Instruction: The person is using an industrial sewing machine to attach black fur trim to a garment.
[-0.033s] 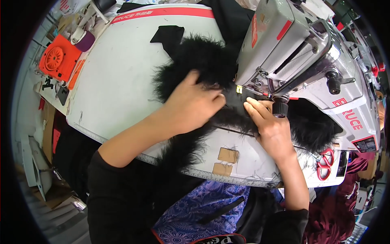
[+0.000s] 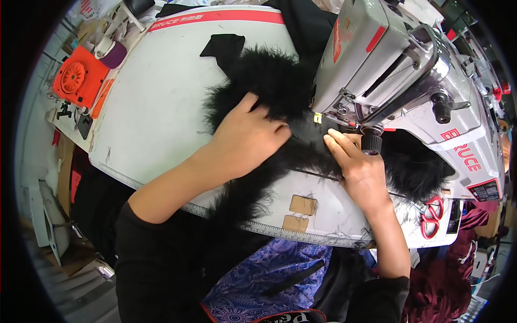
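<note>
On the white counter (image 2: 161, 97), black furry fabric (image 2: 272, 72) is spread left-to-right beneath the curled left hand (image 2: 249, 138), grip unclear, and straight-fingered right hand (image 2: 360, 167), nearer the sewing machine (image 2: 353, 64).

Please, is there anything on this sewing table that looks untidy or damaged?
Yes, slightly untidy: loose dark strands lie scattered on the white table beside the red-handled scissors, probably shed from the black furry material. No damage stands out.
</note>
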